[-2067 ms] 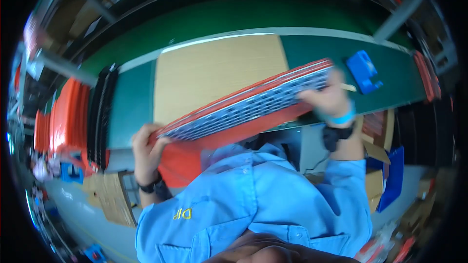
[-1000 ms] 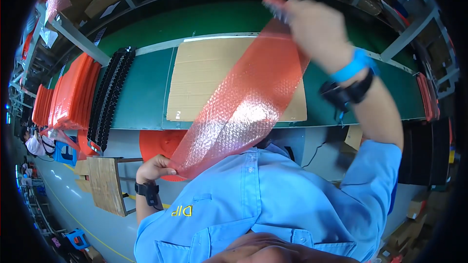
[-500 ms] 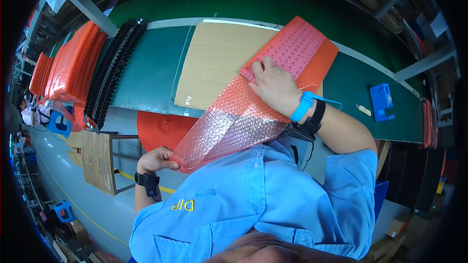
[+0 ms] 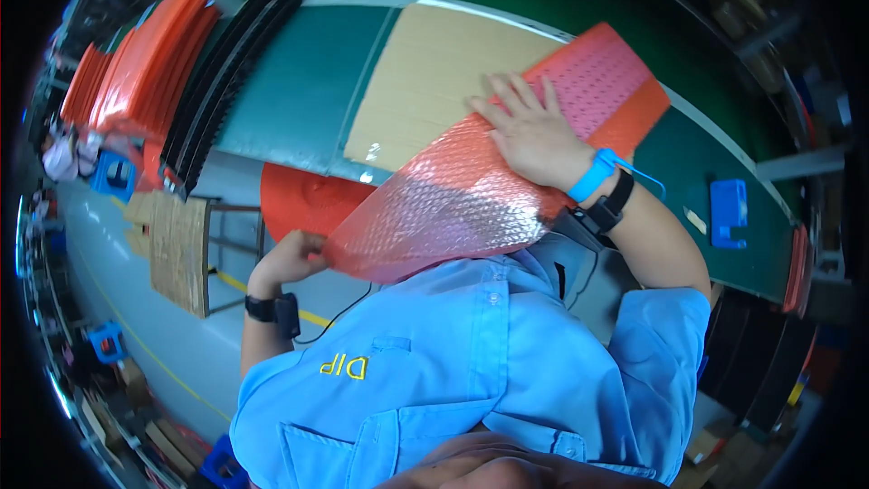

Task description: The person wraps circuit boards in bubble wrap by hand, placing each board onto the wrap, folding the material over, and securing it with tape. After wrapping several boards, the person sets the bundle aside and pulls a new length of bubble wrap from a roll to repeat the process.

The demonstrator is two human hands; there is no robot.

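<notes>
A sheet of red bubble wrap (image 4: 434,208) stretches from the bench toward my body and sags between my hands. My left hand (image 4: 291,258) pinches its near left corner between thumb and fingers. My right hand (image 4: 534,136) lies over the wrap with fingers spread, close to the near end of a flat pink-looking panel (image 4: 588,77) with rows of dark marks. Whether the panel lies under a layer of wrap I cannot tell. Beneath them is a flat sheet of brown cardboard (image 4: 444,63).
The bench (image 4: 281,100) has a green top. Black slotted racks (image 4: 231,81) and stacked red bubble-wrap pouches (image 4: 149,63) stand on the left. On the right lies a blue plastic holder (image 4: 727,213). A red roll (image 4: 303,213) and a wooden stool (image 4: 179,258) are below the bench edge.
My right hand's fingers have straightened and spread on the wrap. My left hand still grips the corner, now slightly farther from my body. The whole view has shifted a little.
</notes>
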